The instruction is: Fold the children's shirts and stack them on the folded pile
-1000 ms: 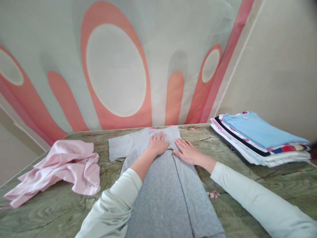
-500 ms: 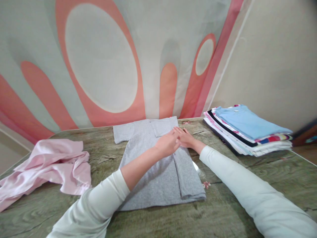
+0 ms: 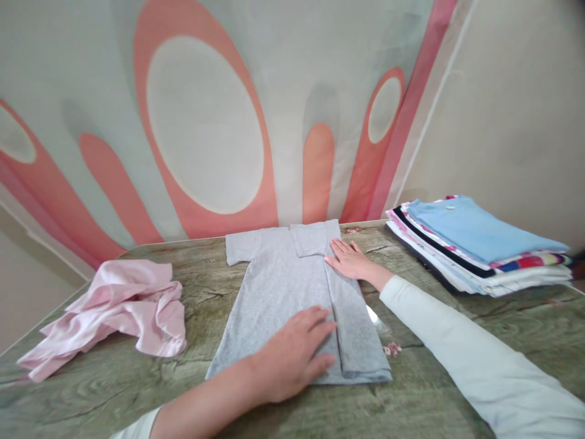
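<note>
A grey short-sleeved garment (image 3: 278,286) lies flat on the table, its right side folded inward over the middle. My left hand (image 3: 292,356) rests flat and open on the lower part of the grey cloth, fingers touching the folded edge. My right hand (image 3: 350,261) lies flat and open on the upper part of the folded flap, near the collar. Neither hand grips anything.
A crumpled pink garment (image 3: 116,308) lies at the left of the green wood-grain table (image 3: 457,341). A stack of folded clothes with a light blue piece on top (image 3: 475,244) sits at the right. A wall with orange and grey shapes stands behind.
My left hand has slid from the upper fold down toward me to the lower part of the grey garment. My right hand has stayed near the collar on the folded flap.
</note>
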`<state>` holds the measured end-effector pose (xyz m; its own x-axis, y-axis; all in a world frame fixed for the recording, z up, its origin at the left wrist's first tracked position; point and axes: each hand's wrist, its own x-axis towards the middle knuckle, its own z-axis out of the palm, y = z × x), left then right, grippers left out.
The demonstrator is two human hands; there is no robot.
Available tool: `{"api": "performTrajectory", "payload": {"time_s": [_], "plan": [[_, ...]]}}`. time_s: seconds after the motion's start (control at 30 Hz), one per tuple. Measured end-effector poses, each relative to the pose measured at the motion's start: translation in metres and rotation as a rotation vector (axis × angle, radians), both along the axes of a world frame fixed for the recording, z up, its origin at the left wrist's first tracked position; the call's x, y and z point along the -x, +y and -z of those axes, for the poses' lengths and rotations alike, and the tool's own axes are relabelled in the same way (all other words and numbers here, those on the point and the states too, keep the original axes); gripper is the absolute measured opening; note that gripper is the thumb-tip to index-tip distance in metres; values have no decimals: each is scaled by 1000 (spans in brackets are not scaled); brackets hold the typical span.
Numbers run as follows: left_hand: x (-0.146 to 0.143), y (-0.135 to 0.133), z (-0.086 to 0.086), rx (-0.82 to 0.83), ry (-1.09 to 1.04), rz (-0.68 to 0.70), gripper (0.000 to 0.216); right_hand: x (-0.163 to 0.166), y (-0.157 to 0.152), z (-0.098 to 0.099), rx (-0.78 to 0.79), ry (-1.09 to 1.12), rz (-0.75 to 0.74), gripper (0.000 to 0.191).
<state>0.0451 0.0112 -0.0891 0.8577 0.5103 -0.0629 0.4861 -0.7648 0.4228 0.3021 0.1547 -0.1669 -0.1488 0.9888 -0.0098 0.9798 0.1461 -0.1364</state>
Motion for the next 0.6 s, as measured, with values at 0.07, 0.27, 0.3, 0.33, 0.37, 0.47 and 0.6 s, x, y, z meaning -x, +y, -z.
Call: {"api": "performTrajectory", "payload": {"time_s": [0.07,0.27,0.3,0.33,0.37,0.47,0.6], "plan": [[23,13,9,-70,98,-226,50,-2,-4,2,-11,-5,1,82],[85,42,37,-244,129,-592,61,-12,-28,10,-22,-31,55,82],[92,41,39,-231,109,-609,63,-13,-32,12,-31,-36,69,82],[97,40,41,-211,83,-619,64,-15,-35,14,-41,-40,79,81],[100,37,42,-189,54,-624,64,-16,-38,15,-48,-45,85,81],[103,24,41,-120,-50,-622,61,-17,-43,18,-47,-65,93,79],[102,11,34,-64,-211,-637,62,-18,-43,21,-43,-89,94,77]]}}
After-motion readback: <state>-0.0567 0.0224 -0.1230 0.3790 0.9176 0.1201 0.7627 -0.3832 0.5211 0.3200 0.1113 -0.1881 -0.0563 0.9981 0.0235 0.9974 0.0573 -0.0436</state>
